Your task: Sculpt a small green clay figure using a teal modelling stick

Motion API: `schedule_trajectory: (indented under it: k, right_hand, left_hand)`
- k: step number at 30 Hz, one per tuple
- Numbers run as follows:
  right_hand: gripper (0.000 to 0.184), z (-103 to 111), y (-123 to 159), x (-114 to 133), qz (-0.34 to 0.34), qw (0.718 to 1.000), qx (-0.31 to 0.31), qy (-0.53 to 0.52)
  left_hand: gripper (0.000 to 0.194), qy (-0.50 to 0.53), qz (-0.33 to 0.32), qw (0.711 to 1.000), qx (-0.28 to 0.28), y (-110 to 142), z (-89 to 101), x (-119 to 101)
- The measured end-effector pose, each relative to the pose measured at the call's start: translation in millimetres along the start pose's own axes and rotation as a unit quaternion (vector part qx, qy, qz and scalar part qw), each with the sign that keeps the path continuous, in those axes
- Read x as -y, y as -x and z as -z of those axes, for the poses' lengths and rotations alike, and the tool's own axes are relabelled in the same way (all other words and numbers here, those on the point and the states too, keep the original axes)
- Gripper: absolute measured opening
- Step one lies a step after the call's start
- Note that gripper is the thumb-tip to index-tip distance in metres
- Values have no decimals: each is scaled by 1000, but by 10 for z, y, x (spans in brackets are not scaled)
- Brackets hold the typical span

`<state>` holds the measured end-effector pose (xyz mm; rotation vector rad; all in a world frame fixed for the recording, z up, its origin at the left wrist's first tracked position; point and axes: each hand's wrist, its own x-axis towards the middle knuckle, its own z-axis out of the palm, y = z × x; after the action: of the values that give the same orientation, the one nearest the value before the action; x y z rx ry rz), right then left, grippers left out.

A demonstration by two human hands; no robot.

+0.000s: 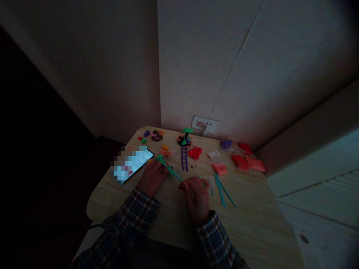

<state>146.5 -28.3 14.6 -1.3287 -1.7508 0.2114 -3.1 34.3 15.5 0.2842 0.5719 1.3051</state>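
My right hand [196, 196] pinches a thin teal modelling tool [174, 174], which slants up and left toward my other hand. At the tool's far end, a small green clay piece [160, 158] sits by the fingertips of my left hand [153, 175], whose fingers are curled around it. More green and orange bits lie under those fingers, partly hidden. Just beyond the hands are a purple clay ladder [184, 158], a dark clay figure [184, 140] with a green top, and a red clay lump [195, 152].
A lit phone [134, 164] lies left of my left hand. Two teal tools [224, 190] rest to the right, near red clay packets [240, 161] and a purple packet [226, 144]. Small clay shapes [157, 135] sit at the back left. A wall socket [204, 123] holds a plug behind the wooden table [252, 216].
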Motion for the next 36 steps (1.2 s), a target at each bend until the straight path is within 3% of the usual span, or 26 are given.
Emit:
schedule_trajectory:
  k: [8, 22, 29, 36]
  right_hand:
    - [18, -31, 12, -21, 30, 995, -86, 44]
    - [40, -45, 27, -5, -50, 996, 71, -21]
    - [51, -116, 46, -55, -56, 993, 91, -54]
    - [23, -130, 40, -56, -88, 995, 37, 4]
  left_hand:
    - [13, -2, -7, 1000, -7, -17, 6, 13]
    - [7, -28, -10, 1000, 9, -9, 18, 16]
    - [8, -31, -14, 999, 13, 8, 7, 15]
    - [10, -35, -15, 999, 12, -5, 11, 22]
